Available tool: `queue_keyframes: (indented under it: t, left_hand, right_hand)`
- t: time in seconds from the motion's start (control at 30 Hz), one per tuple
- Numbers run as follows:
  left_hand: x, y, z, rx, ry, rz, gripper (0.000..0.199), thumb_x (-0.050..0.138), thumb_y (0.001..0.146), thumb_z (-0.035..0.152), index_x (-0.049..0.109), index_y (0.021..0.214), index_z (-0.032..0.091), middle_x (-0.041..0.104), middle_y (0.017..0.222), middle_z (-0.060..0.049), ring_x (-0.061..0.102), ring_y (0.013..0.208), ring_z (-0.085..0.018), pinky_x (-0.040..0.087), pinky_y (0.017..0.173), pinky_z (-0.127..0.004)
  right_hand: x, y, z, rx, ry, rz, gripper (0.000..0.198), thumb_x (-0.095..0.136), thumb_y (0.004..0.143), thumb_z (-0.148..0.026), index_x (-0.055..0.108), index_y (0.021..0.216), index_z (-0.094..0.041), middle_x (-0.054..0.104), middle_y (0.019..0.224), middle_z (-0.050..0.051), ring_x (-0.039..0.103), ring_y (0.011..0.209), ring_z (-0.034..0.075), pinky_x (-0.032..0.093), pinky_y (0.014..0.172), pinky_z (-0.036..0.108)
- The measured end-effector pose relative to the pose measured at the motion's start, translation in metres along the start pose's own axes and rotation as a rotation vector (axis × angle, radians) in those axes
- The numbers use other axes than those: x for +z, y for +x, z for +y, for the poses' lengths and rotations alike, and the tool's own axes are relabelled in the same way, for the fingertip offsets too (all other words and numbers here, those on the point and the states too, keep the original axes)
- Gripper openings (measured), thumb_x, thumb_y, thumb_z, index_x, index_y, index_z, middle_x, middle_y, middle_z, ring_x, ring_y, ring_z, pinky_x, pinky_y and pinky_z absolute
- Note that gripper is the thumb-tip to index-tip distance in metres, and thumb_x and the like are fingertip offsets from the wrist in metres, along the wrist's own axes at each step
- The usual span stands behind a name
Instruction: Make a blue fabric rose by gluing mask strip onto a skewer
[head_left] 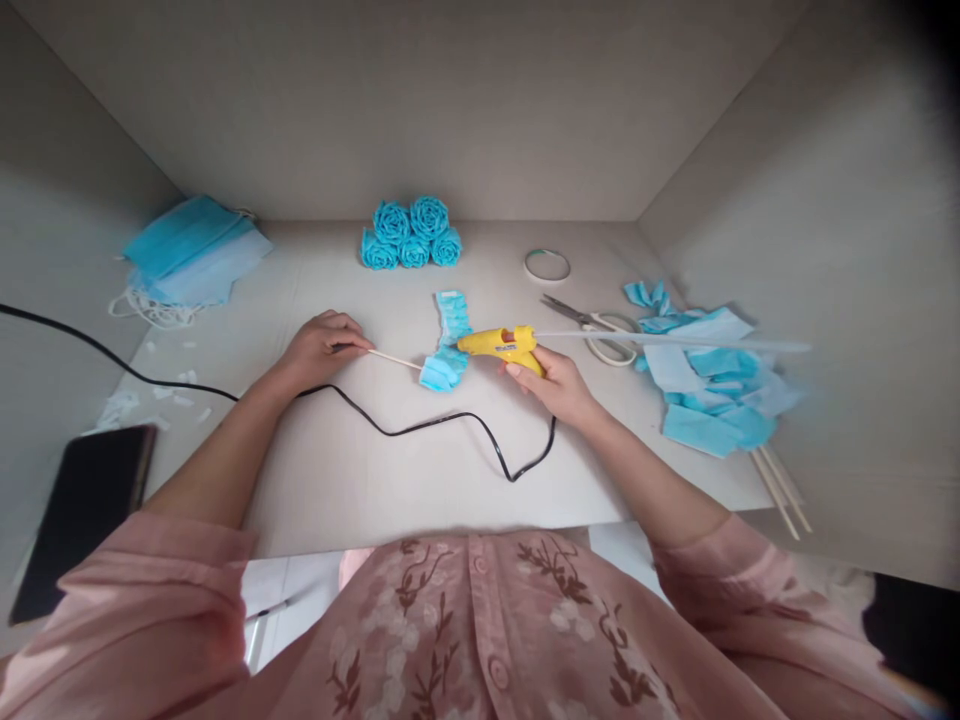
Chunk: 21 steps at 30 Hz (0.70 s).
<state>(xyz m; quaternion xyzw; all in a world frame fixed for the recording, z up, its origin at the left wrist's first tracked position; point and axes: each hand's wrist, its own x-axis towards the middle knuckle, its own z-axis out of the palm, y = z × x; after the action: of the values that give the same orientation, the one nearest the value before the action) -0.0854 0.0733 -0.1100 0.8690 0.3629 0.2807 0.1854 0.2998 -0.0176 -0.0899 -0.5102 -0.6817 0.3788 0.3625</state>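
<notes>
My left hand (324, 350) pinches one end of a thin wooden stick (396, 359). At the stick's other end sits a gathered strip of blue mask fabric (452, 318), folded over near the tip. My right hand (553, 383) is wrapped round the handle of a yellow glue gun (495, 344). Its nozzle points left and meets or nearly meets the strip; I cannot tell whether it touches. A long clear glue stick (675, 341) juts out of the gun's back, passing over a pair of scissors (596, 328) with white handles.
Several rolled blue fabric roses (412, 235) are stacked at the back. Face masks (196, 250) lie at left, near paper scraps (120, 407) and a phone (86, 510). A black cord (390, 433) crosses the table. At right are a tape ring (547, 266), cut fabric pieces (712, 425) and wooden sticks (780, 490).
</notes>
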Motion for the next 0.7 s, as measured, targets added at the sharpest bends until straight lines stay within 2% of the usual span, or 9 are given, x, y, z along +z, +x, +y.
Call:
queue_keyframes:
  t: [0.43,0.7]
  left_hand:
    - [0.0009,0.0007,0.0006,-0.018,-0.001,0.0,0.031,0.061,0.095,0.045,0.081,0.086,0.023,0.07,0.085,-0.006,0.06,0.081,-0.019,0.046,0.078,-0.035]
    - [0.0,0.0013,0.0012,-0.016,-0.001,0.001,0.032,0.061,0.094,0.047,0.081,0.086,0.024,0.071,0.086,-0.006,0.061,0.082,-0.019,0.047,0.079,-0.035]
  right_hand:
    - [0.0013,-0.0001,0.0,-0.005,-0.02,0.003,0.05,0.059,0.089,-0.068,0.068,0.092,-0.018,0.061,0.07,0.003,0.057,0.069,0.018,0.044,0.062,0.029]
    - [0.0016,0.0004,-0.0003,-0.02,-0.031,0.004,0.05,0.06,0.088,-0.066,0.068,0.095,-0.017,0.06,0.072,0.003,0.057,0.072,0.019,0.045,0.065,0.029]
